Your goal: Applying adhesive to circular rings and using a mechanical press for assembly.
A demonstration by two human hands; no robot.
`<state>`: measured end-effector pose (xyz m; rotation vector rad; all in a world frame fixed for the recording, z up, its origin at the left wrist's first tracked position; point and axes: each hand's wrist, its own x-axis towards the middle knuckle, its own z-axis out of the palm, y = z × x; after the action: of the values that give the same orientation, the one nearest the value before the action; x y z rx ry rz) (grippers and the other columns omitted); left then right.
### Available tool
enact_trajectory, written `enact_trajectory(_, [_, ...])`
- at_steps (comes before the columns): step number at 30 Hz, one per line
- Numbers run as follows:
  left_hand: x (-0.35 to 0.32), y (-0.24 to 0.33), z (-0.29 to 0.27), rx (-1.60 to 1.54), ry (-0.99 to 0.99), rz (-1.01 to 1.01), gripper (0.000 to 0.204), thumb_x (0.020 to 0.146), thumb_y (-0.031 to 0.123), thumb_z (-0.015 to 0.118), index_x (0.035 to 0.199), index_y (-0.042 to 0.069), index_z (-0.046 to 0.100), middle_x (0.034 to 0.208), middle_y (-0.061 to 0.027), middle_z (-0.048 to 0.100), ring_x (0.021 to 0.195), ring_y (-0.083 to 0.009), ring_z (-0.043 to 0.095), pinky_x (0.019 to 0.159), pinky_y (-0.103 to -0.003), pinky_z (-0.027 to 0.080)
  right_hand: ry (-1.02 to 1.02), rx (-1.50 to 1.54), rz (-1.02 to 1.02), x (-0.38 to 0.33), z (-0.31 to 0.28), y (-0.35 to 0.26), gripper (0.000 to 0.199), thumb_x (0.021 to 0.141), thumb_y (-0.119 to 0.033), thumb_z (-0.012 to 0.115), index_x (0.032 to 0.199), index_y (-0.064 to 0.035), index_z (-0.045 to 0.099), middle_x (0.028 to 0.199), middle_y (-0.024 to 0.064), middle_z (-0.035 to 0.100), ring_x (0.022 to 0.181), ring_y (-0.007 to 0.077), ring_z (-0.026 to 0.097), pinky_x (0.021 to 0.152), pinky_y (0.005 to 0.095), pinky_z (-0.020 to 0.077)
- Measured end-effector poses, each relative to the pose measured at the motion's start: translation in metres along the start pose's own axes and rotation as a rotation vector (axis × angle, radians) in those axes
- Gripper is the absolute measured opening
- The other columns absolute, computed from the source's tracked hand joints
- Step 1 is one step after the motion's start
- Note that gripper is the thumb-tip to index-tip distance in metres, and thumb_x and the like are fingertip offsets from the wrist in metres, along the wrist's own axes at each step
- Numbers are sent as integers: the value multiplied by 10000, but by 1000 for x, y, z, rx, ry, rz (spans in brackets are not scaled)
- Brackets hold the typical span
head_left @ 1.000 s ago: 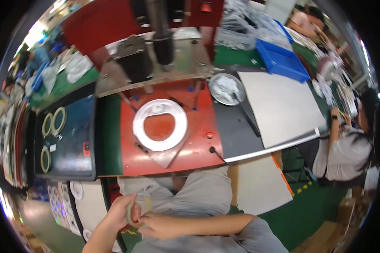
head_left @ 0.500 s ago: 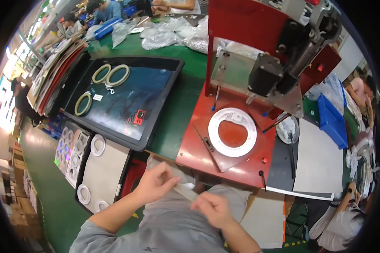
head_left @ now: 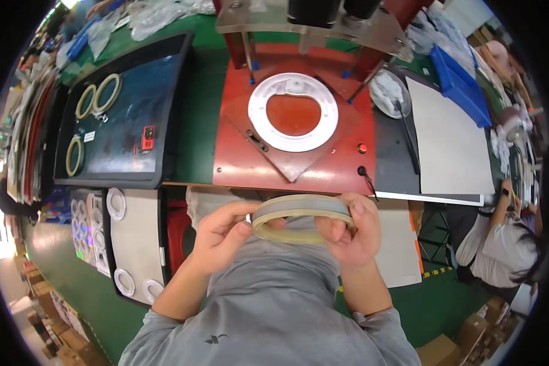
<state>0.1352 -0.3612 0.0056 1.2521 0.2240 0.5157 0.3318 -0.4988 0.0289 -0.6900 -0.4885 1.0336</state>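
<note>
Between my hands, above my lap, is a cream ring (head_left: 299, 205) with a grey band around its outer wall, tilted so its side faces up. My left hand (head_left: 223, 235) pinches its left edge, where a small pale bit sticks out. My right hand (head_left: 355, 230) grips the opposite edge, thumb on top and fingers curled into the opening. Just ahead, a white ring-shaped part (head_left: 262, 125) lies on the red base (head_left: 238, 165) of a press. Similar cream rings (head_left: 108, 93) lie in a black-rimmed tray to the left.
The black-rimmed tray (head_left: 119, 174) also holds a small red device (head_left: 147, 138). White rings lie on a lower tray (head_left: 134, 244) at left. Stacked boards (head_left: 27, 146) stand far left. On the right are a blue bin (head_left: 460, 85), a bowl (head_left: 402, 91), grey sheets and a seated person (head_left: 500, 244).
My view has tilted down toward my lap. The cream ring has turned from nearly edge-on to showing its banded side and opening, and my hands have come up with it.
</note>
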Motion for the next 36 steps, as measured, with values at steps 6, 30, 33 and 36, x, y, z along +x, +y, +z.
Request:
enact_trajectory(6, [1, -3, 0, 9, -12, 51, 306, 1091, 83, 527, 1363, -55, 536, 1262, -246, 707, 1172, -293, 695, 1037, -396, 522, -29, 16, -33, -4, -6, -5, 445, 1096, -318, 440, 783, -28, 565, 603, 4, 498, 469, 57, 313, 463, 260, 245])
enact_trajectory(30, [30, -6, -8, 209, 219, -59, 280, 1006, -51, 615, 1285, -64, 590, 1186, -173, 738, 1128, -225, 702, 1000, -331, 543, 709, -1897, -351, 45, -147, -102, 221, 951, -160, 721, 1082, 10, 669, 1033, 171, 666, 958, 341, 650, 859, 436, 519])
enact_trajectory(33, [31, -7, -8, 225, 232, -65, 255, 1014, -21, 620, 1264, -68, 602, 1164, -166, 744, 1106, -224, 711, 992, -335, 551, 724, -1908, -193, 43, -171, -99, 220, 940, -158, 730, 1061, 14, 664, 1011, 178, 671, 959, 374, 648, 870, 460, 518])
enact_trajectory(36, [32, -7, -12, 234, 216, -73, 249, 1014, -27, 613, 1259, -67, 600, 1164, -167, 744, 1105, -223, 711, 992, -336, 551, 771, -1748, -248, 51, -170, -100, 185, 959, -142, 707, 1051, 14, 667, 970, 187, 693, 904, 370, 677, 817, 440, 538])
